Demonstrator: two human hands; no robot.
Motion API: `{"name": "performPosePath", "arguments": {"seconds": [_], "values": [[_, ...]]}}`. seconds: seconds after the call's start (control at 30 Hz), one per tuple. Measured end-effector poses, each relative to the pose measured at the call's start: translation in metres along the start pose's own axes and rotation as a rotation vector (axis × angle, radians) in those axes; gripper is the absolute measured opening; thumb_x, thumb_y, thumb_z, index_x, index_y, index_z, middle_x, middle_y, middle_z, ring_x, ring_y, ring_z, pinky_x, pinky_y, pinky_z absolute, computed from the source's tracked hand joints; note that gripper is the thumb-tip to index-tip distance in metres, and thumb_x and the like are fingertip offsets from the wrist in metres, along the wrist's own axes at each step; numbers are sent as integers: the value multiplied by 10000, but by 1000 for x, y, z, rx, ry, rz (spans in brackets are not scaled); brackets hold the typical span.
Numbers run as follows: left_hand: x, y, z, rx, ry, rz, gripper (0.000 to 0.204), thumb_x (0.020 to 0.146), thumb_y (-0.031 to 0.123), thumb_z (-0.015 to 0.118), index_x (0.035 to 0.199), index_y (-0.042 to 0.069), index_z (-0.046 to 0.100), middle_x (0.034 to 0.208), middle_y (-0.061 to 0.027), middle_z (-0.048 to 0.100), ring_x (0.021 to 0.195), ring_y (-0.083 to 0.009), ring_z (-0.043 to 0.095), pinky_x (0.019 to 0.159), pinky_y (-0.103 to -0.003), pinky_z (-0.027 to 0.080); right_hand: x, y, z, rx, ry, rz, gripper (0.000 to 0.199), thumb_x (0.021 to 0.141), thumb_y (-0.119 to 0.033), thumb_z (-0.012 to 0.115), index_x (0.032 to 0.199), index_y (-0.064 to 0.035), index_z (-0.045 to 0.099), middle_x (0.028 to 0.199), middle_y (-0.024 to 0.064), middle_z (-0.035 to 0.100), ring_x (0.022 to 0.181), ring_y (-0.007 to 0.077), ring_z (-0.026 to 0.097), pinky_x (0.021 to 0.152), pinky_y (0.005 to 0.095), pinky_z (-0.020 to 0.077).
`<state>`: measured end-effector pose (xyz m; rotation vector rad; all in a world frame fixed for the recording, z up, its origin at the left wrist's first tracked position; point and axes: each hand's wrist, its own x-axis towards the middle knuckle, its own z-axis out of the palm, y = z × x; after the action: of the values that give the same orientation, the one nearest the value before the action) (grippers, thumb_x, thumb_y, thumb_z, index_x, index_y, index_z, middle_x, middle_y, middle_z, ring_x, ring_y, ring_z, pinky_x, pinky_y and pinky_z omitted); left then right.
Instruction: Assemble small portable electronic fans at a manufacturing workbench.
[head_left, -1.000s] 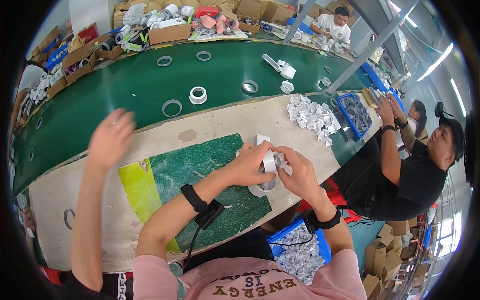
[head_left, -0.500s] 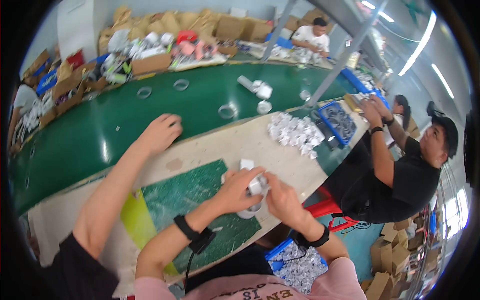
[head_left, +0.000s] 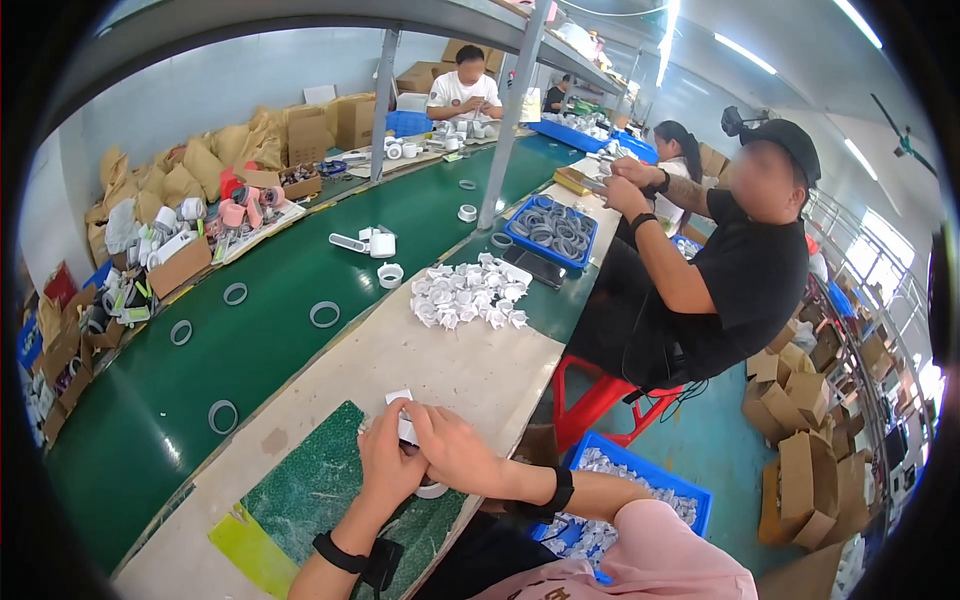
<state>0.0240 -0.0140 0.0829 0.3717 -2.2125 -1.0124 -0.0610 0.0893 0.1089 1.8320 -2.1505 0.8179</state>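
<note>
My left hand (head_left: 388, 458) and my right hand (head_left: 456, 448) are closed together around a small white plastic part (head_left: 406, 428). The right fingers lie over the top, and the left ones wrap its side. Just beyond the fingers, a white squarish piece (head_left: 398, 397) shows; whether it joins the held part I cannot tell. Below my hands, a pale round piece (head_left: 432, 490) is partly hidden. They are over a scuffed green mat (head_left: 310, 465) on the beige work surface (head_left: 400, 350). A pile of white plastic parts (head_left: 468, 293) lies farther off.
A green belt (head_left: 270, 270) carries grey rings (head_left: 323, 314) and a white assembly (head_left: 365, 241). Beyond the pile are a dark phone (head_left: 534, 267) and a blue tray of rings (head_left: 510, 215). A co-worker (head_left: 735, 270) sits right, above a blue bin (head_left: 700, 505) of white parts.
The view has swung to the right. Another person's arm reaching over the belt at left is gone from view. My right hand has come over the part, closer against my left.
</note>
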Motion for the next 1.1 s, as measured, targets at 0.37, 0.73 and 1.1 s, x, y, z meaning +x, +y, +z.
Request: {"name": "performPosePath", "arguments": {"seconds": [0.37,0.73,1.1], "values": [[-2,-3,-3,-1,83,12,466,668,122,688,1093,15,530,840,-190,621,645,-315,640,563,-351,506,7,1,5,104,29,-23,493,669,-13,624,1117,49,428,818,221,577,771,403,574,686,481,448],[1,-11,-11,-138,62,-126,443,721,216,669,1107,71,508,909,-143,593,787,-305,596,778,-449,358,26,-9,14,150,158,-66,428,701,-60,711,1069,-20,497,825,197,624,726,383,618,607,420,491],[34,-95,-119,-6,696,-367,683,772,199,673,1326,-16,338,1214,-280,451,1135,-383,457,948,-473,347,-3,28,17,298,94,184,512,742,-52,660,1203,1,444,1099,216,533,1004,380,522,863,433,433]]}}
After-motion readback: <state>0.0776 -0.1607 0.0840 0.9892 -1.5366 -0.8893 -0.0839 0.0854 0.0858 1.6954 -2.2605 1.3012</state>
